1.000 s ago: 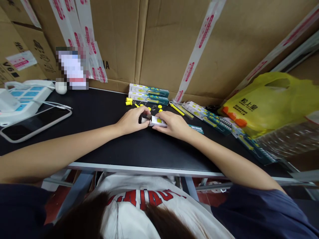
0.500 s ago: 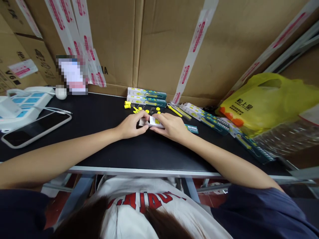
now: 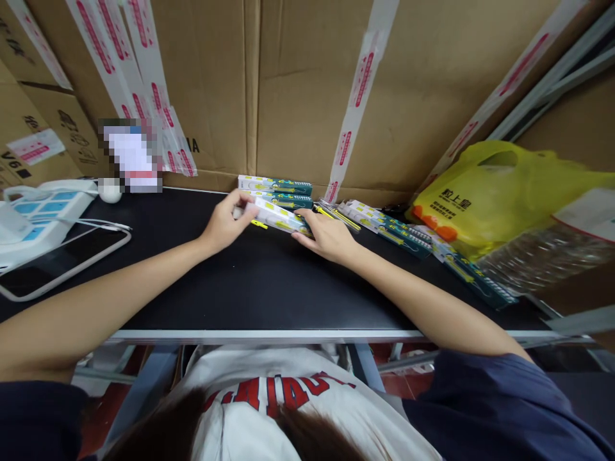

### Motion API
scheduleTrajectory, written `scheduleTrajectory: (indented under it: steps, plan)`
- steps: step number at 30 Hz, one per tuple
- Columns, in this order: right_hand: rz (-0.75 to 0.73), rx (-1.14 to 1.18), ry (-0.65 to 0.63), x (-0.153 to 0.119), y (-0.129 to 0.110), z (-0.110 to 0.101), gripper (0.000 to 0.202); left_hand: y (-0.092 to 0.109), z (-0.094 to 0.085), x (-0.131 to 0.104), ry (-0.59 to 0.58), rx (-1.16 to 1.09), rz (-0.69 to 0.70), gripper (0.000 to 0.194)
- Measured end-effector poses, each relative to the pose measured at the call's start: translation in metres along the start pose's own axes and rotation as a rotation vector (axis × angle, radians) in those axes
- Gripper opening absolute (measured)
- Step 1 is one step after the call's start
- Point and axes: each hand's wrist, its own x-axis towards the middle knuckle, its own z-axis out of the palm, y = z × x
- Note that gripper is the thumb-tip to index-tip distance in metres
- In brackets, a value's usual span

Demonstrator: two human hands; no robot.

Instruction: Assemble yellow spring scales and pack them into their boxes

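Note:
Between my hands is a long slim carton (image 3: 278, 216), white at its left end and dark green at its right, printed with yellow parts. My left hand (image 3: 227, 221) grips the carton's left end between thumb and fingers. The right end is pinched in my right hand (image 3: 329, 234). Just beyond it lie two like cartons (image 3: 275, 186), one behind the other against the cardboard. A small yellow piece (image 3: 259, 225) shows below the held carton; other loose pieces are hidden behind it. Right of the carton lie thin yellow and metal rods (image 3: 339, 216).
More printed cartons (image 3: 387, 227) lie in a row to the right, beside a yellow plastic bag (image 3: 494, 198) and a clear plastic pack (image 3: 542, 259). On the left are a phone (image 3: 62, 262) with a cable and a white power strip (image 3: 52, 214). A cardboard wall (image 3: 307, 83) closes the back.
The carton has turned from end-on to lengthwise across my hands, its printed side now showing. My left hand has moved left and away; the loose yellow pieces are now mostly covered.

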Motion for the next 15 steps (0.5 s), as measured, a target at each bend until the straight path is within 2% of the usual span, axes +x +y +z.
scheduleTrajectory:
  steps: [2,5,12,15]
  plan:
    - [0.040,0.003,-0.046,0.001,0.011,0.006,0.049,-0.010,-0.006,0.005,0.059,0.004,-0.021,0.017]
    - [0.023,0.027,-0.060,0.001,0.024,0.016,0.050,-0.018,-0.009,0.005,0.022,-0.042,-0.034,0.012]
    - [0.000,0.069,-0.010,-0.003,0.039,0.029,0.048,-0.008,0.000,-0.003,-0.010,-0.123,-0.037,0.008]
    - [0.014,0.068,0.024,-0.003,0.041,0.032,0.048,-0.010,0.002,-0.001,-0.005,-0.195,-0.096,0.017]
